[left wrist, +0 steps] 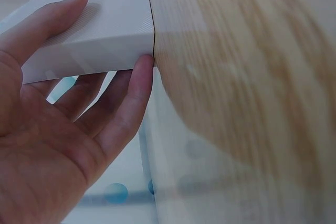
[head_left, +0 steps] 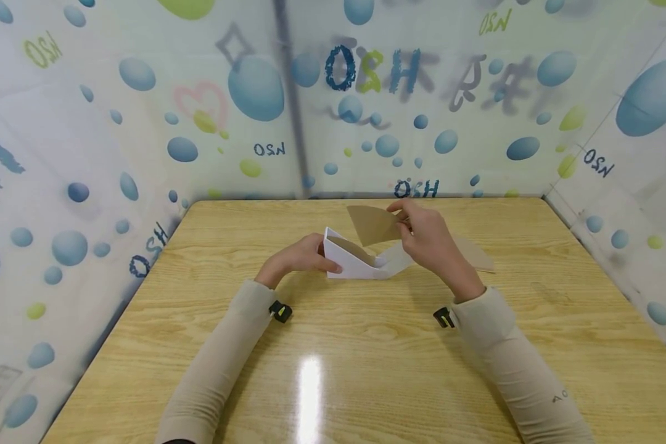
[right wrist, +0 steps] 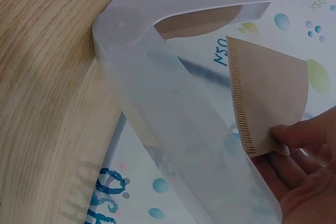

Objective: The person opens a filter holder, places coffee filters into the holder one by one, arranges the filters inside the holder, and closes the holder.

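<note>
My left hand [head_left: 301,254] grips the closed end of a white box [head_left: 348,265], thumb on the near side and fingers around the end. The box's translucent lid [right wrist: 168,114] hangs open toward the right. Inside the box shows a brown paper edge [right wrist: 202,23]. My right hand [head_left: 430,239] pinches a brown paper coffee filter [head_left: 373,224] at its right corner, above the open lid. A crimped seam [right wrist: 239,103] runs along one side of that filter. More brown paper, apparently filters [head_left: 475,254], lies on the table behind my right wrist, partly hidden by it.
The wood-patterned table [head_left: 366,357] spreads out in front of me. A patterned curtain wall [head_left: 322,123] stands behind it and at both sides. Small black devices are on both wrists, the left device [head_left: 281,311] and the right device [head_left: 444,317].
</note>
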Motion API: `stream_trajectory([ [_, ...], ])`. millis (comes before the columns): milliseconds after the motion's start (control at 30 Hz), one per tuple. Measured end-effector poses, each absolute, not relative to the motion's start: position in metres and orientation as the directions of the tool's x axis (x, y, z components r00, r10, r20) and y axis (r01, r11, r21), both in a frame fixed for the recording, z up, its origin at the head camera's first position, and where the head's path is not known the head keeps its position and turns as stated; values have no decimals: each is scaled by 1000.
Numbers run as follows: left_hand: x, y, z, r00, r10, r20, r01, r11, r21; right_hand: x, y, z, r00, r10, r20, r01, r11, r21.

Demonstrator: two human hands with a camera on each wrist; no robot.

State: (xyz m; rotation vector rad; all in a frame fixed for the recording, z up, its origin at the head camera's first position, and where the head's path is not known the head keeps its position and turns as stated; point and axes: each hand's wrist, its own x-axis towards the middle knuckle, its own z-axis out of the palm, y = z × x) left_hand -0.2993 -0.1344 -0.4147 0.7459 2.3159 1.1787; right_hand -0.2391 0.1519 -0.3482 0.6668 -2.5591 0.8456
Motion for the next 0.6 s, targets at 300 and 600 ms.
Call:
stream_trajectory([
  [300,-299,-134,-414,-762,633,-136,263,494,829,-237,149,-350,-819,-335,465,-545,710,-447],
  [600,-298,-134,-414,-764,630,-139,260,498,828,-238,146,-351,-820,-340,460,-544,712,-444],
])
